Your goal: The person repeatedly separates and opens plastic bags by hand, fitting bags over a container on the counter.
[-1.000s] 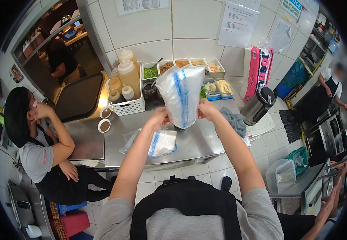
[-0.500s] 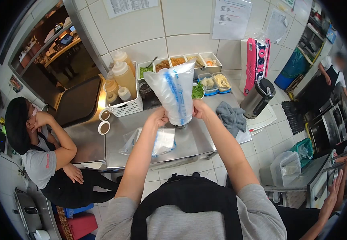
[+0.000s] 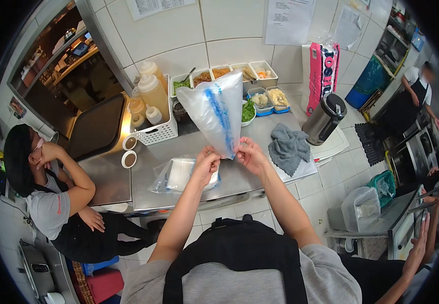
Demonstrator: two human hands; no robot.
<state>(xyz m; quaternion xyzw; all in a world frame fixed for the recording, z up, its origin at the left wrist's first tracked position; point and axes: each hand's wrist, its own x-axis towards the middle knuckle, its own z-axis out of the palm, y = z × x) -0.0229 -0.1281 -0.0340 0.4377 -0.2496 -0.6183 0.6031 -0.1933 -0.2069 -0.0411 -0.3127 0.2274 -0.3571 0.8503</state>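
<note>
A clear plastic bag with blue print stands puffed out above the steel counter. Its narrow lower edge is pinched by my left hand on one side and my right hand on the other. What the bag contains, if anything, I cannot make out. Below my left hand lies a plastic packet with a white square stack inside. A grey cloth rests to the right of my right hand, and a bowl of green leaves is just behind it.
Food tubs line the wall. A white basket holds sauce bottles; two sauce cups stand before it. A steel jug and pink package are at right. A seated person is at left; other people are at right.
My hands have drawn closer together and lower along the bag, now pinching its bottom edge. The bag has tilted slightly left and its lower end has narrowed.
</note>
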